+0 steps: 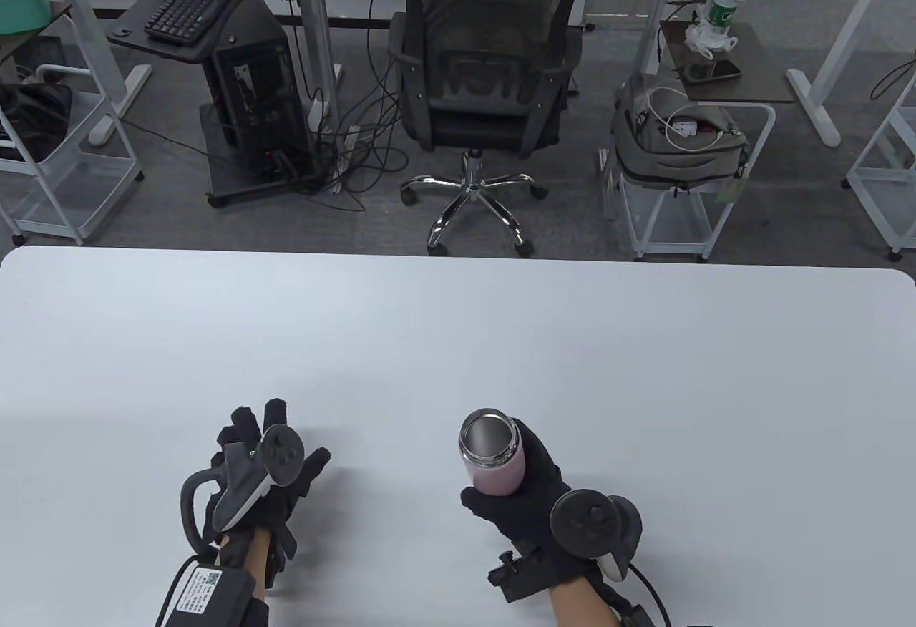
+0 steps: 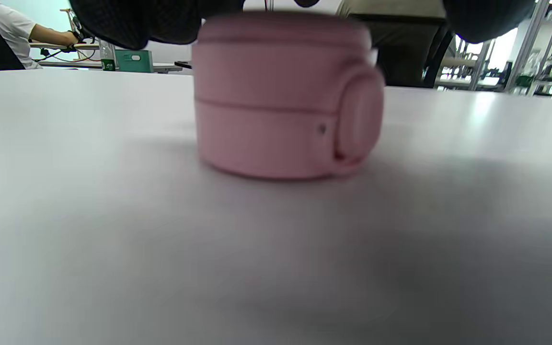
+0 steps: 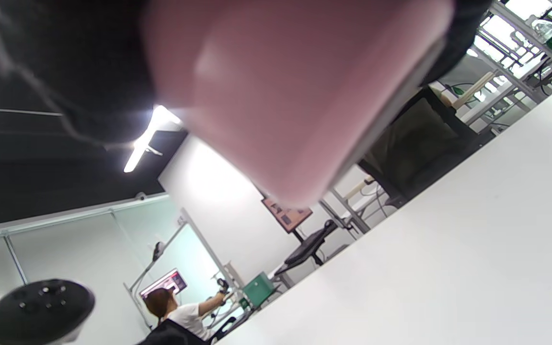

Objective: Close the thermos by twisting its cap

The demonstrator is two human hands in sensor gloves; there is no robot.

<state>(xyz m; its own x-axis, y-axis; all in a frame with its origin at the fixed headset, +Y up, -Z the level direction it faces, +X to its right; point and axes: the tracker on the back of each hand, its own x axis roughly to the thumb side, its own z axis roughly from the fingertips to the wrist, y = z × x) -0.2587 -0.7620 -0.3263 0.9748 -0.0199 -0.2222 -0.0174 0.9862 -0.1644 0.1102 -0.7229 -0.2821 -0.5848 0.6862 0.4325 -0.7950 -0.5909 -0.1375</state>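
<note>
The pink thermos (image 1: 494, 468) is uncapped, its steel mouth facing up. My right hand (image 1: 526, 502) grips its body; in the right wrist view the thermos (image 3: 281, 96) is tilted and off the white table (image 1: 458, 341). The pink cap (image 2: 281, 96) stands on the table in the left wrist view. My left hand (image 1: 279, 441) is spread over it with its fingers (image 2: 137, 19) at the cap's top edge, wider than the cap. In the table view the cap is hidden under that hand. The hands are about a hand's width apart.
The table's far edge runs across the middle of the table view. Beyond it stand an office chair (image 1: 486, 69), a computer cart (image 1: 229, 83) and a rack with a grey bag (image 1: 680, 140).
</note>
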